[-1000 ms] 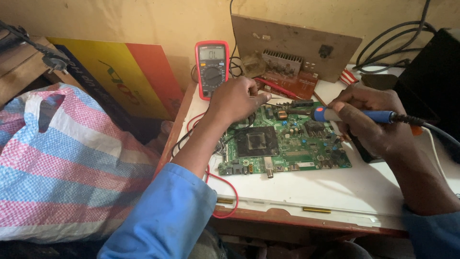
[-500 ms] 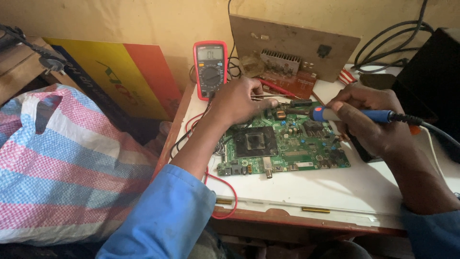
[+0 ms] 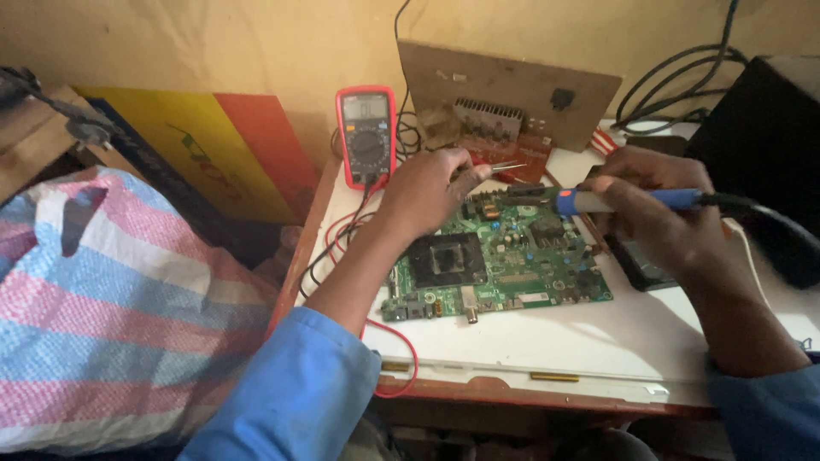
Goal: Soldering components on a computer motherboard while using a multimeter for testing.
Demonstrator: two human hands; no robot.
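Near the counter's (image 3: 598,341) back edge, a green circuit board (image 3: 504,265), light, stiff & fragile (best held by its edges), lies flat w/ tweezers (image 3: 500,168) pinched in the left hand (image 3: 427,192) & a blue soldering iron (image 3: 628,201) gripped in the right hand (image 3: 662,213).

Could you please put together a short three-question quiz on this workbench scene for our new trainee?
1. True or false: the right hand holds a blue-handled soldering iron over the green circuit board.
2. What does the left hand pinch between its fingertips?
A. tweezers
B. a screwdriver
C. a roll of tape
3. Fill in: the red multimeter leans against the ____ behind the white table.

Key
1. True; its tip points at the board's far edge.
2. A; the thin metal tweezers stick out toward the iron's tip.
3. Wall; its leads trail down past the left forearm.
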